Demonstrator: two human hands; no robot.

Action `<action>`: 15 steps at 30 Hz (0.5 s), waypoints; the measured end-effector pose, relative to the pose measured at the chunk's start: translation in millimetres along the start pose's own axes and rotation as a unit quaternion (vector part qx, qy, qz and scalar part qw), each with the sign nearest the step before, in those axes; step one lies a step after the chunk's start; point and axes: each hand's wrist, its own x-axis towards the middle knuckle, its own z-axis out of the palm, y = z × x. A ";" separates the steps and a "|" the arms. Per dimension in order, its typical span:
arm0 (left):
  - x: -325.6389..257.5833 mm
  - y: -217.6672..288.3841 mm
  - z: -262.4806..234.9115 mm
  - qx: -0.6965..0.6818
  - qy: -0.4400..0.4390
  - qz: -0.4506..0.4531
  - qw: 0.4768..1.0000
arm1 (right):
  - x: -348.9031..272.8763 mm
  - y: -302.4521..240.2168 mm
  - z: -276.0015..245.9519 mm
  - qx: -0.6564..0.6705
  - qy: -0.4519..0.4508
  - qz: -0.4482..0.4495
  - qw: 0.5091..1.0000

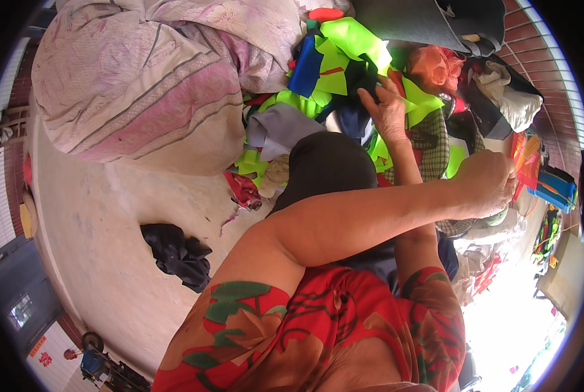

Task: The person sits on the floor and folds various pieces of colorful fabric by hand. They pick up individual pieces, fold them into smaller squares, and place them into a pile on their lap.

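The neon green fabric scrap lay far in the scene, at the right of a heap of cut cloth pieces, crumpled and angular, with one pointed corner jutting to the right. The fingers of one hand pinched its edge from the left. Nearer and further right, a checked green-and-white cloth hung rumpled, its lower end bunched inside the other hand's closed fist

Neon-green scraps, pink-striped sack
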 end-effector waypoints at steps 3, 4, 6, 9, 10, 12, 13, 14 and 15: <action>-1.2 3.4 -3.3 0.018 0.108 0.075 0.991 | 15.4 -11.0 28.1 0.151 -0.030 0.062 0.986; -3.1 9.7 -7.3 0.022 0.120 0.073 0.990 | 15.9 0.7 47.1 0.140 -0.006 0.049 0.989; -4.2 12.3 -8.7 -0.006 0.162 0.090 0.983 | 18.2 10.0 70.1 0.111 -0.053 0.104 0.987; -7.3 10.8 -11.2 -0.022 0.195 0.106 0.975 | 24.8 6.0 94.5 0.063 -0.029 0.142 0.987; -8.5 11.0 -10.4 -0.022 0.198 0.106 0.974 | 28.7 5.8 100.0 0.028 -0.073 0.181 0.980; -10.4 12.7 -11.9 -0.009 0.182 0.089 0.979 | 33.7 8.9 116.2 0.031 -0.106 0.214 0.971; -10.7 13.4 -12.1 -0.006 0.183 0.095 0.979 | 34.3 12.6 125.0 0.030 -0.123 0.230 0.965; -11.1 13.9 -12.1 -0.004 0.183 0.100 0.978 | 34.0 15.2 134.4 0.035 -0.108 0.233 0.966; -10.7 13.8 -12.3 -0.001 0.185 0.107 0.977 | 36.5 10.9 135.5 0.058 -0.108 0.251 0.960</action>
